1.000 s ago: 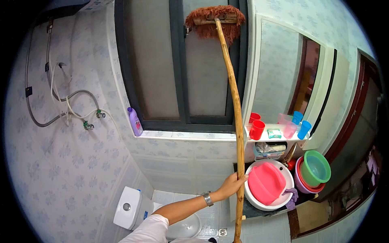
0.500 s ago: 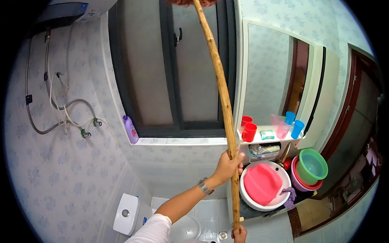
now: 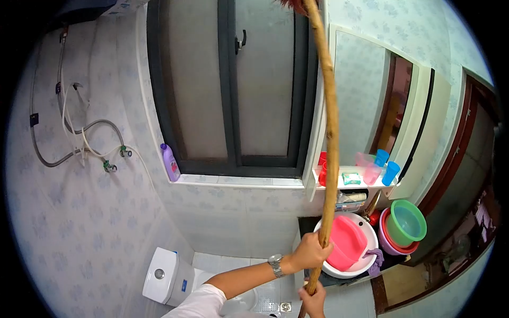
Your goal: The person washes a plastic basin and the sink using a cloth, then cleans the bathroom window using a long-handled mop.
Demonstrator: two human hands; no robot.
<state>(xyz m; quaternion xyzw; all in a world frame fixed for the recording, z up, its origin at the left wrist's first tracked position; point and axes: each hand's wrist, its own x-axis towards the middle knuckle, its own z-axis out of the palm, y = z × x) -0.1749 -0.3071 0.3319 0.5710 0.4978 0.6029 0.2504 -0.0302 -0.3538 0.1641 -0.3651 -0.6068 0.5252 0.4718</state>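
Observation:
A long-handled broom point(image 3: 330, 132) rises almost upright through the middle of the head view. Its knotty wooden pole leads up to a reddish bristly head point(image 3: 292, 5), mostly cut off by the top edge. My left hand point(image 3: 307, 250), with a metal watch at the wrist, is closed round the pole in front of the washbasin. Lower down, my right hand point(image 3: 314, 298) grips the same pole near its bottom end. Just right of the pole, a pink plastic basin point(image 3: 345, 241) lies in the white washbasin point(image 3: 374, 228).
A shelf point(image 3: 366, 185) below the mirror point(image 3: 355, 95) carries cups. Stacked basins point(image 3: 408, 222) stand beside the washbasin. A purple bottle point(image 3: 170, 162) sits on the sill of the dark-framed window point(image 3: 228, 95). The toilet tank point(image 3: 161, 274) is lower left; hoses point(image 3: 66, 122) hang on the left wall.
The broom has swung to the right at its top, with its head now further out of view. My left hand is lower and further right; my right hand shows higher in the view.

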